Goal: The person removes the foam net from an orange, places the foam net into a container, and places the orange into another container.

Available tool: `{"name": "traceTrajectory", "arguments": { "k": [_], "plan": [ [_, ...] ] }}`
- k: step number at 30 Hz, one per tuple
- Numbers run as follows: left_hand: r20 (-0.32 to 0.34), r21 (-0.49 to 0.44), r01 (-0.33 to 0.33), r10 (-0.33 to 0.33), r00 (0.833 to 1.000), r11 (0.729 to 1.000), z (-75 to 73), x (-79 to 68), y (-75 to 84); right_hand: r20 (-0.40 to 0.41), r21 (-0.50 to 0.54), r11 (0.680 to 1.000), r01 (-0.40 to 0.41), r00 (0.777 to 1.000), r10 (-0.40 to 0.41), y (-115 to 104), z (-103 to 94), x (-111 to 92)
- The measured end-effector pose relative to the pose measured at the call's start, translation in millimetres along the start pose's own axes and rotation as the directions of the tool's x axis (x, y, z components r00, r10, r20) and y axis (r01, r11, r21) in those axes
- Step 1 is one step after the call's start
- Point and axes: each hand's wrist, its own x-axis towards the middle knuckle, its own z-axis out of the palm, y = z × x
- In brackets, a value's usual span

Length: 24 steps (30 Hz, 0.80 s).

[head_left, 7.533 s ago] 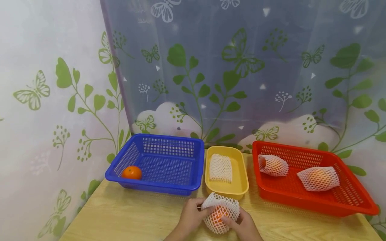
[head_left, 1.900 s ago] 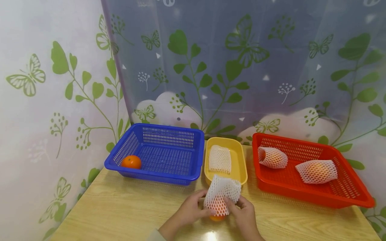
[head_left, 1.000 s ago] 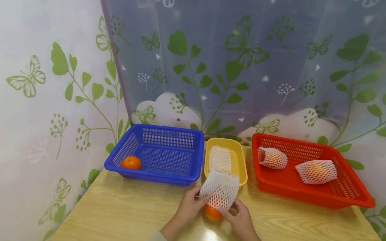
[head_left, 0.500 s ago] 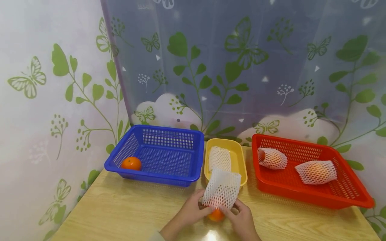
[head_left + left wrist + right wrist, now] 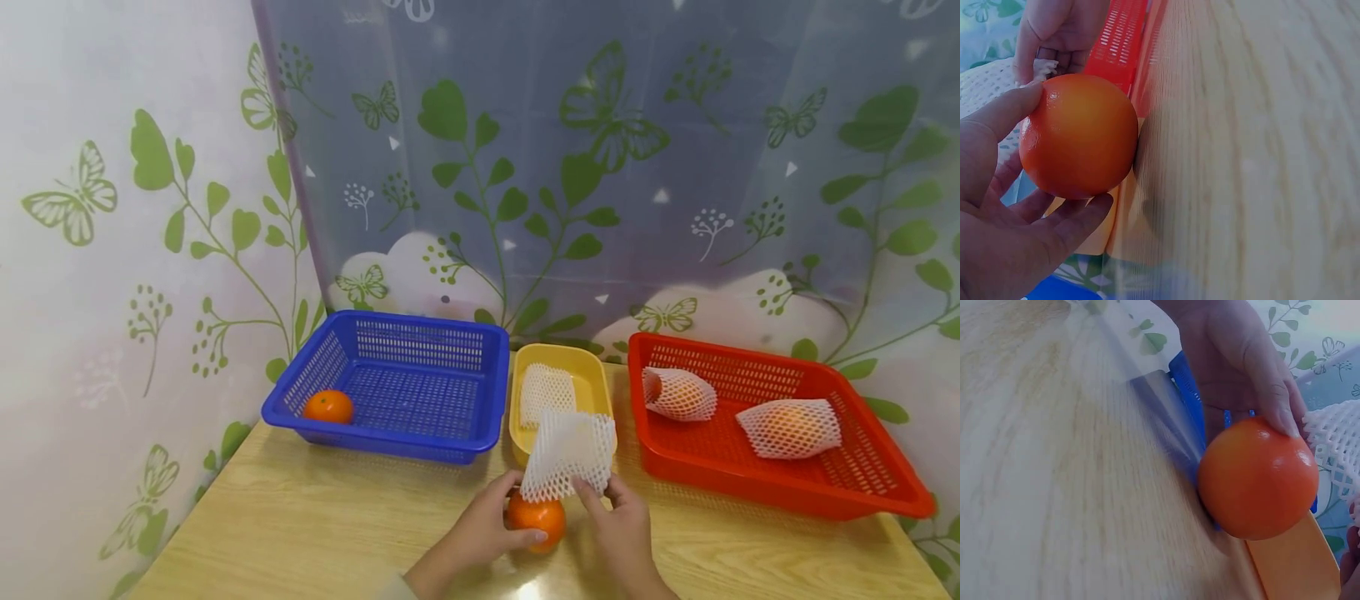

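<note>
My left hand [image 5: 482, 523] grips a bare, shiny orange [image 5: 542, 515], thumb on the near side and fingers behind, low over the wooden table. In the left wrist view the orange [image 5: 1080, 136] sits between thumb and fingertips. My right hand [image 5: 624, 527] pinches the lower edge of a white foam net sleeve [image 5: 572, 454], which stands flattened above and behind the orange, overlapping the yellow tray. The right wrist view shows the left hand [image 5: 1241, 369] on the orange [image 5: 1259, 478], with the net [image 5: 1341, 440] apart at the right edge.
A yellow tray [image 5: 600, 392] behind the hands holds another foam net [image 5: 546, 392]. At left, a blue basket [image 5: 420, 446] contains one bare orange [image 5: 328, 407]. The red basket [image 5: 750, 492] at right has two net-wrapped fruits [image 5: 681, 395]. Patterned curtains hang behind.
Earlier the net covered the orange, held by both hands. It has come off upward, baring the fruit; the right hand has shifted right with the net, while the left keeps the orange.
</note>
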Motion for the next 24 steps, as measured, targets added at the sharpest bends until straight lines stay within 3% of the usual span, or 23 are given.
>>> {"name": "traceTrajectory", "arguments": {
  "k": [12,15,24],
  "plan": [
    [0.003,0.02,-0.026,0.026,1.0,0.999,-0.9,-1.6,1.3,-0.093,0.113,0.991,0.074,0.994,-0.064,-11.7,-10.5,31.1],
    [0.01,0.03,-0.023,0.022,1.0,0.999,-0.9,-1.6,1.3,-0.103,0.099,0.992,0.073,0.993,-0.063,-14.2,-11.9,37.3],
    [0.013,0.051,-0.046,0.045,0.999,0.998,0.2,-2.0,-0.1,-0.033,0.055,0.997,0.05,0.998,-0.048,-21.5,-11.1,48.8]
  ]
}}
